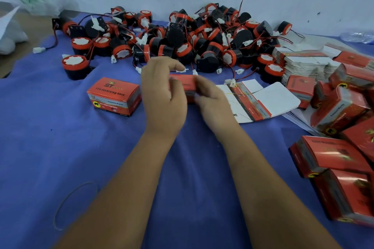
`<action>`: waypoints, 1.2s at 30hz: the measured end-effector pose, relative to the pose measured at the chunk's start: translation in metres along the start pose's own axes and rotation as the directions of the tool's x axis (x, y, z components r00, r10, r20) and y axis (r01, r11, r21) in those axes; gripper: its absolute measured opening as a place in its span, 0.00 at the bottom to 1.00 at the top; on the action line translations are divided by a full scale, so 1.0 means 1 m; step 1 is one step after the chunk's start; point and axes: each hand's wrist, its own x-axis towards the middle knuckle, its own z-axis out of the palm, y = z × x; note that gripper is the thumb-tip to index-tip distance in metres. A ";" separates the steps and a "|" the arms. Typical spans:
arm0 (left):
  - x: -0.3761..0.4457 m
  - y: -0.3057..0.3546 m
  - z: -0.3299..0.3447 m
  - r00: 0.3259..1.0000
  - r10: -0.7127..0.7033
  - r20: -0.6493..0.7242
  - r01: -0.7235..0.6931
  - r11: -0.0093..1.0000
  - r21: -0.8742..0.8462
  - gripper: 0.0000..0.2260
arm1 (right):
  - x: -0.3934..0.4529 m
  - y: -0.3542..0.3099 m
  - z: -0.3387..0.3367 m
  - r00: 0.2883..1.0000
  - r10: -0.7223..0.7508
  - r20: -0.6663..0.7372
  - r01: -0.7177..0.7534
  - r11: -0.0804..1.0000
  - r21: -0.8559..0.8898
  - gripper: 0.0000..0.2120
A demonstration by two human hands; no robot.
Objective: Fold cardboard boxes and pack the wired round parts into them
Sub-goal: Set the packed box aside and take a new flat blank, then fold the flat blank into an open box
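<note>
Both of my hands hold one small red cardboard box (pixel 185 85) just above the blue cloth at the centre. My left hand (pixel 164 95) grips its left end with thumb and fingers curled over it. My right hand (pixel 210 99) grips its right end. Most of the box is hidden by my hands. A closed red box (pixel 114 96) stands to the left of my hands. A heap of black and red round parts (pixel 182 40) with thin wires and white plugs lies behind, along the wall.
Flat unfolded box blanks (pixel 261 101) lie right of my hands, with a taller stack (pixel 301 62) behind them. Several closed red boxes (pixel 340 147) pile up at the right edge. A rubber band (pixel 74 206) lies on the blue cloth (pixel 60 147) at front left.
</note>
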 end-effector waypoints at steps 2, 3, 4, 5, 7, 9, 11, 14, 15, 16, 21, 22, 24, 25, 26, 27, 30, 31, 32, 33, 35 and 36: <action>-0.004 0.006 0.005 0.993 0.090 0.074 -0.086 0.994 -0.060 0.11 | -0.007 -0.003 0.007 0.982 -0.087 0.166 0.108 0.987 -0.120 0.20; -0.007 0.008 0.008 0.985 0.105 0.137 -0.092 0.991 -0.098 0.10 | -0.008 -0.003 0.009 0.977 -0.116 0.178 0.158 0.956 -0.247 0.19; -0.010 0.010 0.010 0.975 0.098 0.200 -0.073 0.989 -0.129 0.10 | -0.008 -0.001 0.009 0.978 -0.151 0.144 0.198 0.885 -0.421 0.18; -0.012 0.010 0.012 0.964 0.070 0.258 -0.032 0.988 -0.150 0.10 | -0.008 -0.001 0.009 0.976 -0.197 0.095 0.215 0.789 -0.575 0.16; -0.013 0.007 0.013 0.928 -0.044 0.369 0.105 0.983 -0.149 0.10 | -0.007 -0.003 0.005 0.954 -0.288 -0.079 0.156 0.707 -0.690 0.10; -0.012 0.000 0.012 0.857 -0.205 0.473 0.262 0.963 -0.057 0.10 | -0.005 -0.003 -0.005 0.907 -0.321 -0.272 0.016 0.672 -0.740 0.09; -0.009 -0.009 0.011 0.774 -0.374 0.511 0.370 0.922 0.114 0.14 | -0.004 -0.003 -0.018 0.889 -0.240 -0.390 -0.213 0.536 -0.817 0.15; -0.006 -0.015 0.010 0.725 -0.546 0.419 0.455 0.837 0.304 0.19 | -0.007 -0.003 -0.027 0.906 -0.005 -0.423 -0.390 0.378 -0.840 0.21; -0.005 -0.016 0.010 0.729 -0.567 0.383 0.458 0.820 0.342 0.19 | -0.007 -0.001 -0.028 0.921 0.007 -0.389 -0.367 0.348 -0.863 0.22; -0.003 -0.016 0.010 0.733 -0.578 0.359 0.455 0.809 0.373 0.19 | -0.006 -0.001 -0.028 0.937 0.000 -0.350 -0.328 0.347 -0.879 0.23; -0.007 -0.018 0.011 0.770 -0.453 0.449 0.339 0.887 0.314 0.16 | -0.002 -0.010 -0.019 0.950 -0.119 -0.288 -0.203 0.466 -0.861 0.09; -0.008 -0.018 0.012 0.765 -0.425 0.484 0.326 0.904 0.278 0.14 | -0.003 -0.013 -0.018 0.938 -0.145 -0.315 -0.194 0.535 -0.823 0.03; -0.009 -0.014 0.014 0.732 -0.428 0.531 0.390 0.901 0.189 0.12 | -0.007 -0.015 -0.014 0.904 -0.244 -0.350 -0.096 0.683 -0.724 0.10; -0.009 -0.012 0.014 0.708 -0.464 0.532 0.482 0.868 0.116 0.13 | -0.008 -0.014 -0.012 0.885 -0.316 -0.341 -0.002 0.731 -0.682 0.10; -0.007 -0.010 0.015 0.673 -0.521 0.525 0.610 0.792 0.004 0.14 | -0.011 -0.014 -0.009 0.870 -0.384 -0.308 0.096 0.747 -0.658 0.09; -0.003 -0.009 0.015 0.621 -0.583 0.524 0.734 0.667 -0.127 0.16 | -0.014 -0.013 -0.006 0.858 -0.446 -0.253 0.192 0.737 -0.647 0.07; 0.006 -0.012 0.012 0.503 -0.712 0.490 0.860 0.358 -0.363 0.15 | -0.015 -0.007 0.001 0.862 -0.504 -0.059 0.371 0.705 -0.604 0.03; 0.008 -0.014 0.010 0.505 -0.749 0.429 0.852 0.354 -0.384 0.11 | -0.014 -0.005 0.001 0.871 -0.491 0.006 0.399 0.700 -0.592 0.05; 0.009 -0.017 0.009 0.512 -0.780 0.361 0.840 0.367 -0.399 0.06 | -0.013 -0.003 0.000 0.881 -0.467 0.074 0.417 0.693 -0.589 0.09; 0.009 -0.019 0.009 0.515 -0.800 0.308 0.830 0.374 -0.414 0.05 | -0.013 0.000 -0.001 0.890 -0.435 0.138 0.425 0.681 -0.597 0.14; 0.009 -0.021 0.009 0.503 -0.818 0.278 0.822 0.354 -0.446 0.08 | -0.012 0.003 -0.004 0.899 -0.384 0.210 0.425 0.652 -0.628 0.21; 0.010 -0.021 0.009 0.500 -0.820 0.280 0.819 0.342 -0.460 0.09 | -0.011 0.003 -0.004 0.900 -0.384 0.206 0.421 0.644 -0.638 0.21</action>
